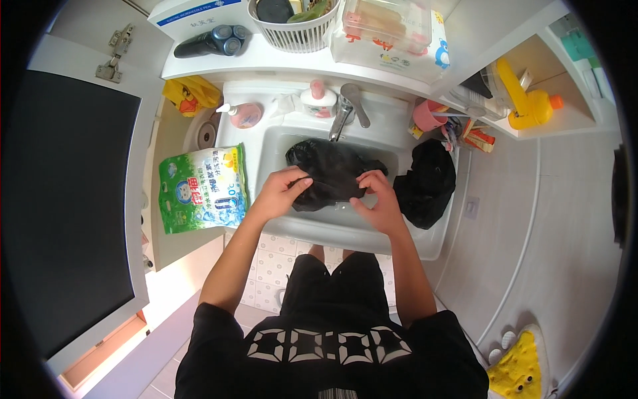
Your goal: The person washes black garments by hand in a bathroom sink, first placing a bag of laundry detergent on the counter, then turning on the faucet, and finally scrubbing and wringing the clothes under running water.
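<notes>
A dark, wet-looking black garment [329,174] is bunched in the white sink [332,229], under the tap [343,114]. At its left side my left hand [282,193] grips the cloth between thumb and fingers. My right hand [380,203] has its fingers curled on the cloth's right edge, with the thumb lower and somewhat apart from them. A second bundle of black cloth [425,185] lies on the sink's right rim, beside my right wrist. The exact kind of either garment cannot be made out.
Left of the sink stands a green-and-white bag of washing powder [203,189]. Behind it are two pump bottles, one pink [246,115] and one white [318,100]. A shelf above holds a shaver [212,41] and a white basket [292,33]. An open mirrored door [73,199] fills the left.
</notes>
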`<action>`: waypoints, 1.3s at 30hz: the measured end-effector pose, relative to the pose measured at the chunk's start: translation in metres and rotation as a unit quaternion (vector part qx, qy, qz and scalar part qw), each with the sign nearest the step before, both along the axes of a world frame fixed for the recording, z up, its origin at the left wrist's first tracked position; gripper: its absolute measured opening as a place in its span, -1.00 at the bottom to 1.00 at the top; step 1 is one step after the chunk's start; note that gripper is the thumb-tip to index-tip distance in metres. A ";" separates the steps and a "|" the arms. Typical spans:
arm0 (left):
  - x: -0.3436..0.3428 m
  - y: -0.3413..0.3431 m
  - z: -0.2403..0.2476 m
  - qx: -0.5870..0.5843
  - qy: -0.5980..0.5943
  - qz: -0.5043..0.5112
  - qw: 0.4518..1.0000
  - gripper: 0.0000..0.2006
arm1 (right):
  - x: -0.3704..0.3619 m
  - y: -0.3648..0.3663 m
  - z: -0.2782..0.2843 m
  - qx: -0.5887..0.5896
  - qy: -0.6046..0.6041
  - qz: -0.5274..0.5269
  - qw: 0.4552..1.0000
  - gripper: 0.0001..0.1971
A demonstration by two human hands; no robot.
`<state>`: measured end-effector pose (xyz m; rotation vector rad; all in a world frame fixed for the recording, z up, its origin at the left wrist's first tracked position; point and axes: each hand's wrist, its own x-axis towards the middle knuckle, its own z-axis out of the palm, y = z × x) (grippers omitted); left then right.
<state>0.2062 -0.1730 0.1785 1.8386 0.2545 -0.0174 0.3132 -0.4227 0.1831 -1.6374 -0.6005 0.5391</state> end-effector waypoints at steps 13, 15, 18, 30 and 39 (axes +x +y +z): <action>-0.005 0.000 0.027 -0.431 0.117 0.123 0.886 -0.79 | -0.030 0.048 -0.017 -0.098 -0.162 0.062 0.980 -0.68; -0.014 0.009 0.013 -0.389 0.102 0.094 0.911 -0.81 | -0.028 0.044 -0.022 -0.087 -0.156 0.086 0.980 -0.72; -0.019 0.018 0.014 -0.348 0.103 0.204 0.909 -0.86 | -0.023 0.038 -0.015 -0.091 -0.055 0.078 0.991 -0.82; -0.046 0.032 0.002 -0.001 -0.009 0.100 0.995 -0.83 | -0.013 0.039 -0.013 0.142 0.270 -0.073 0.950 -0.90; -0.062 0.021 -0.046 -0.008 -0.039 0.251 0.967 -0.87 | -0.044 0.071 -0.099 -0.043 0.152 0.006 0.987 -0.75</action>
